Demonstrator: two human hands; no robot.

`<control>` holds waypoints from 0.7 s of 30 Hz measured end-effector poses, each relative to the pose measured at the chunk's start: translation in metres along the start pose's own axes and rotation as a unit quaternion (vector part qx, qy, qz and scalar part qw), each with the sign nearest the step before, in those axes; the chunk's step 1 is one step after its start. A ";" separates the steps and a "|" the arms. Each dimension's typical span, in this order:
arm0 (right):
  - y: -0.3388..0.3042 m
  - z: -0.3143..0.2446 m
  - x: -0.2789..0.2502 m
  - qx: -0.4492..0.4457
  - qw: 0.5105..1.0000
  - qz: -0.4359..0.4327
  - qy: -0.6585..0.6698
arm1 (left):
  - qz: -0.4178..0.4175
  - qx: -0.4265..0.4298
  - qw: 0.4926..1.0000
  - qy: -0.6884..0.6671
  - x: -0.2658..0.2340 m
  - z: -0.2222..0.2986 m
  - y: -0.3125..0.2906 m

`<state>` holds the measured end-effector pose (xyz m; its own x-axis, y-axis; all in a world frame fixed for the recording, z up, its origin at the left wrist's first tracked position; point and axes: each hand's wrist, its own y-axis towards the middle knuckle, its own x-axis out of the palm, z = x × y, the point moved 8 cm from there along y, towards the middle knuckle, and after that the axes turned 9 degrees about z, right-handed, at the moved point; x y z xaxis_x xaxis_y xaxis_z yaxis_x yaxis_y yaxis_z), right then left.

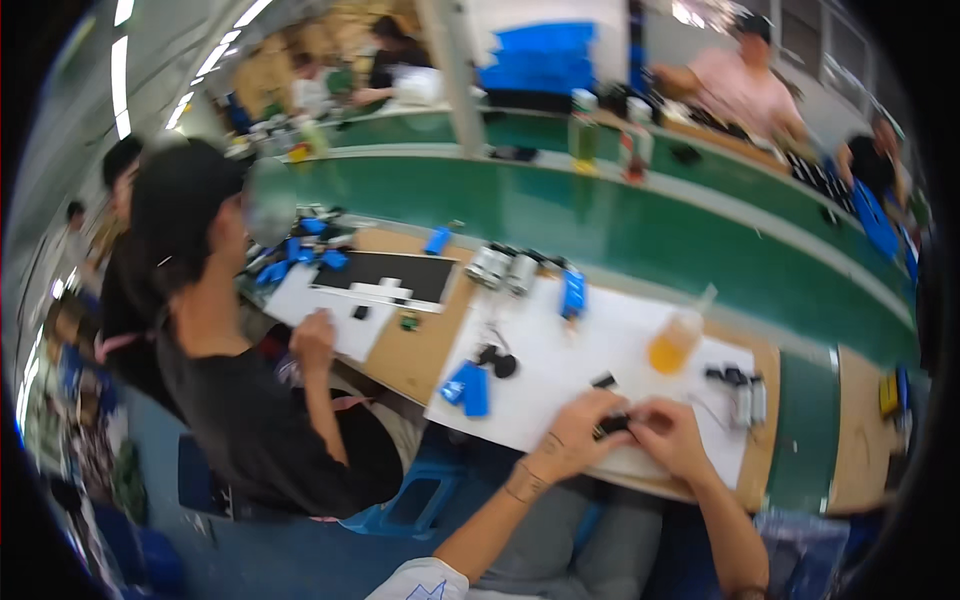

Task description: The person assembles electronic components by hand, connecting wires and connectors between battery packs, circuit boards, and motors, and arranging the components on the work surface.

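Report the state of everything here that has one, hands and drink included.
Left hand: closed on the small black part
Right hand: fingers pinched at the part's right end
Small black part: held above the table; details blurred
Drink cup: standing, partly filled with orange liquid, straw in
Ceiling lights: lit

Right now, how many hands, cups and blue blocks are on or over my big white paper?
Left hand and right hand: 2
Cup: 1
Blue blocks: 3, counting two close together at the left, as far as the blur shows
Total: 6
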<state>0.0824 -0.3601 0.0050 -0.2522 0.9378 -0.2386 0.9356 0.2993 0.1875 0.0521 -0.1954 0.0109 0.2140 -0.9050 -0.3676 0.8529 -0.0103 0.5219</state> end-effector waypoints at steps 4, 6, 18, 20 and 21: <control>-0.010 -0.039 0.000 -0.159 0.970 0.110 -0.148 | -0.040 -0.001 0.999 -0.018 -0.004 0.006 -0.002; -0.013 -0.059 0.008 -0.252 0.937 0.081 -0.227 | -0.025 0.056 0.998 -0.007 -0.015 0.018 0.004; -0.009 -0.052 0.011 -0.316 0.899 0.069 -0.294 | -0.056 -0.018 0.997 0.050 -0.040 0.002 -0.004; -0.016 -0.054 0.012 -0.334 0.897 0.060 -0.283 | -0.049 -0.019 0.998 0.044 -0.043 0.004 -0.003; -0.022 -0.055 0.014 -0.352 0.894 0.050 -0.272 | -0.053 -0.021 0.997 0.042 -0.043 0.005 -0.005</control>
<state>0.0450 -0.3443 0.0499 0.1618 0.7989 -0.5792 0.5105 0.4346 0.7420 0.0366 -0.1585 0.0279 0.1588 -0.8611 -0.4829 0.8916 -0.0849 0.4447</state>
